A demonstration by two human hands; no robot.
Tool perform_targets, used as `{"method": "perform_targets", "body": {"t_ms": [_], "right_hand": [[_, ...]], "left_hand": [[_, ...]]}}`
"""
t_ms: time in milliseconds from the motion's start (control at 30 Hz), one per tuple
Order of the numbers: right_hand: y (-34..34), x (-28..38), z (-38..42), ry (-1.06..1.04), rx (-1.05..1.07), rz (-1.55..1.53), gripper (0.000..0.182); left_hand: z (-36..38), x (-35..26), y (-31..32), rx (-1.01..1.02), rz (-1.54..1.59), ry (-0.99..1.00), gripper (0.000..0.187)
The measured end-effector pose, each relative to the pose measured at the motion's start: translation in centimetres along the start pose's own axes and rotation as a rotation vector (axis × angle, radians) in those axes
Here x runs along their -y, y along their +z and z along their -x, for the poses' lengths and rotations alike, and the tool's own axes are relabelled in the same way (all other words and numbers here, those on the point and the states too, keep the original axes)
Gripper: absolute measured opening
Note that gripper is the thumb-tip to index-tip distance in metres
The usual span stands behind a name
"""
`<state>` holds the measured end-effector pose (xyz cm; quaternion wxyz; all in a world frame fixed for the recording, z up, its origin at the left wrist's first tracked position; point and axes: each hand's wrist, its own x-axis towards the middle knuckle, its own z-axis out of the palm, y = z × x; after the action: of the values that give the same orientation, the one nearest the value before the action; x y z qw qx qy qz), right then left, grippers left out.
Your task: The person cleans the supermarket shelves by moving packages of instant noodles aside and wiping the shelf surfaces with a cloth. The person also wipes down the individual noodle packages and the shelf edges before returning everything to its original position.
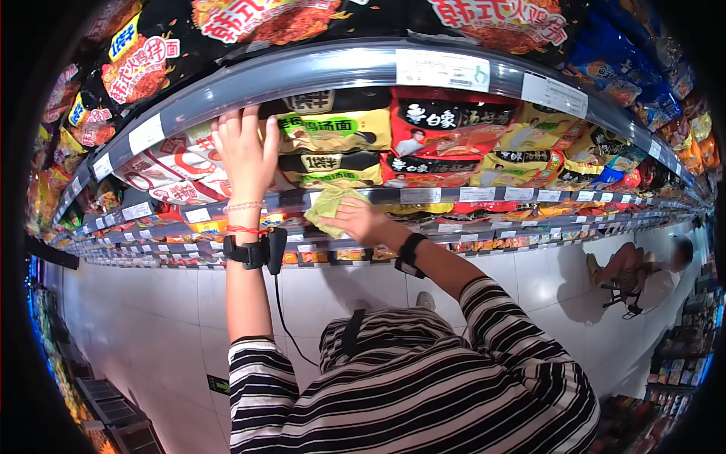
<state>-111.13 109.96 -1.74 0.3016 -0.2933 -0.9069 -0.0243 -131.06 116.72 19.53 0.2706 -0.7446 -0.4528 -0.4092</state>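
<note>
My left hand [246, 151] is stretched out with its fingers spread, resting against noodle packets just under the upper shelf edge [333, 66]. White-and-red packets [174, 170] lie to its left and yellow-and-black packets [336, 130] to its right. A yellow-green cloth [327, 209] is under the fingers of my right hand [358, 219], pressed at the lower shelf edge [416, 197] beside the price labels. Red packets [446, 129] stand above and to the right of the right hand. Neither hand holds a packet.
Black noodle packets [265, 19] fill the shelf above, with blue bags [624, 68] at the right. Lower shelves run below the hands. A person [650, 276] sits on a small seat at the right on the tiled floor [151, 303]. A cable hangs from my left wrist.
</note>
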Motion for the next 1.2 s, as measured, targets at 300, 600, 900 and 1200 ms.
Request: {"method": "perform_targets", "body": {"t_ms": [300, 600, 900, 1200], "right_hand": [[-0.4, 2.0, -1.6, 0.989, 0.000, -1.171, 0.035], [-18.3, 8.1, -5.8, 0.648, -0.856, -0.363, 0.043], [-8.7, 2.8, -18.1, 0.421, -0.370, 0.531, 0.073], [-15.3, -0.1, -16.9, 0.530, -0.310, 0.684, 0.016]], "left_hand": [[-1.7, 1.6, -0.6, 0.165, 0.108, -0.021, 0.033], [-2.2, 3.4, 1.6, 0.035, 0.123, 0.012, 0.037], [-2.1, 3.6, 1.8, -0.015, 0.201, 0.038, 0.024], [-2.0, 3.2, 0.9, 0.047, 0.232, -0.013, 0.021]]}}
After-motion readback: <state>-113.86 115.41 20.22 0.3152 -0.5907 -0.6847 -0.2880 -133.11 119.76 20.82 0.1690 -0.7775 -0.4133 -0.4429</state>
